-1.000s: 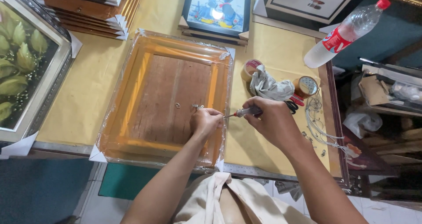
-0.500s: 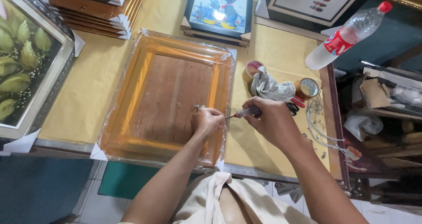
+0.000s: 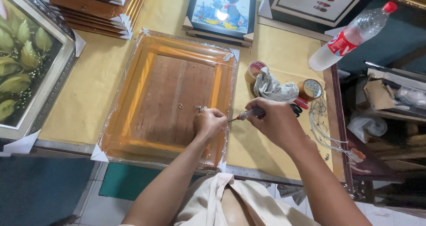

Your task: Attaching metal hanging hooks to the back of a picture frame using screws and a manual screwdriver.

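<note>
Head view: the picture frame (image 3: 171, 97) lies face-down on the yellow-covered table (image 3: 88, 93), plastic-wrapped, so its wooden back is reachable. The left hand (image 3: 209, 121), fingers curled, pins its right edge; the right hand (image 3: 273, 121) grips a screwdriver (image 3: 245, 115) (tip at that edge). A clear bottle (image 3: 350, 37) with red label and cap lies far right.

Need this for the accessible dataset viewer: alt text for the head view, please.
A person's right hand drives a screwdriver into the back of a plastic-wrapped wooden frame, steadied by the left hand, on a yellow-covered table. Tape rolls, a crumpled cloth, a plastic bottle and other framed pictures surround it.
</note>
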